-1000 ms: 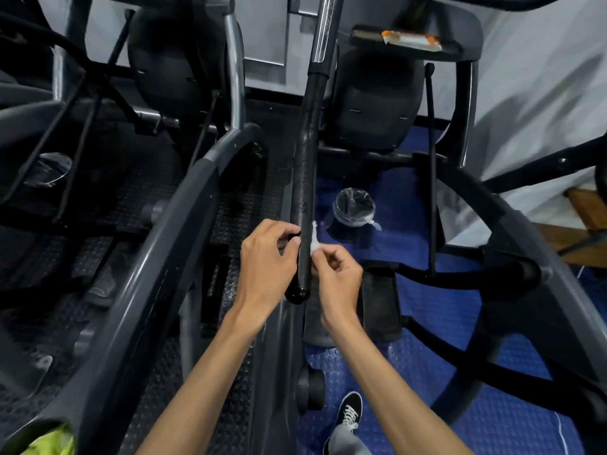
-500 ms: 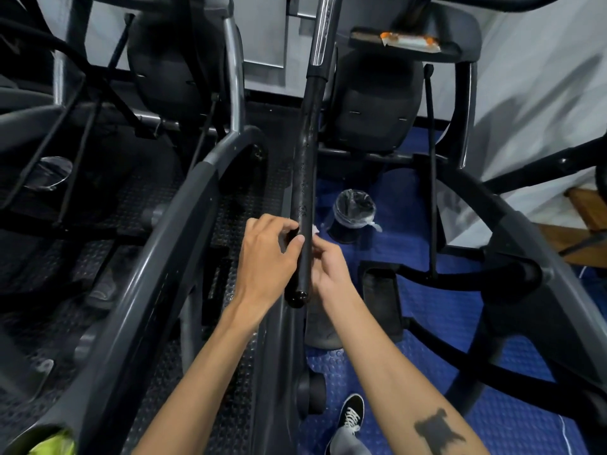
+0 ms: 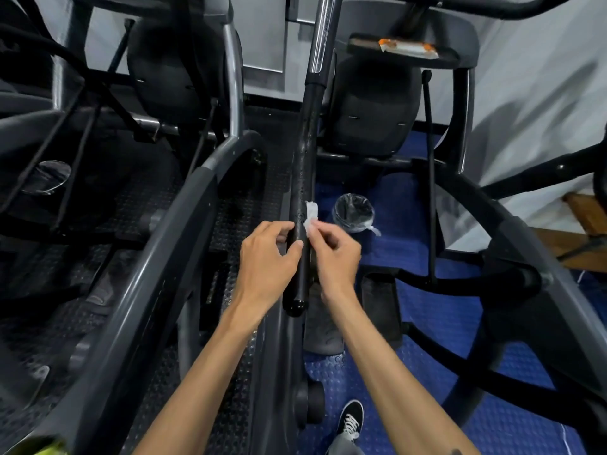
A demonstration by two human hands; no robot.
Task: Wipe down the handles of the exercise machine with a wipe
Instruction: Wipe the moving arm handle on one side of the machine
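Crumpled white wipe re-emerged beside round black handle, right hand pinching.

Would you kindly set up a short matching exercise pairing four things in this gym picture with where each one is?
Things:
1. wipe
2. left hand
3. lined bin
4. sneaker

Places:
A. on the blue floor beyond the hands
B. pinched against the right side of the black handle
C. bottom edge of the view, on the blue floor
D. gripping the handle near its lower end

Pairs: 1-B, 2-D, 3-A, 4-C
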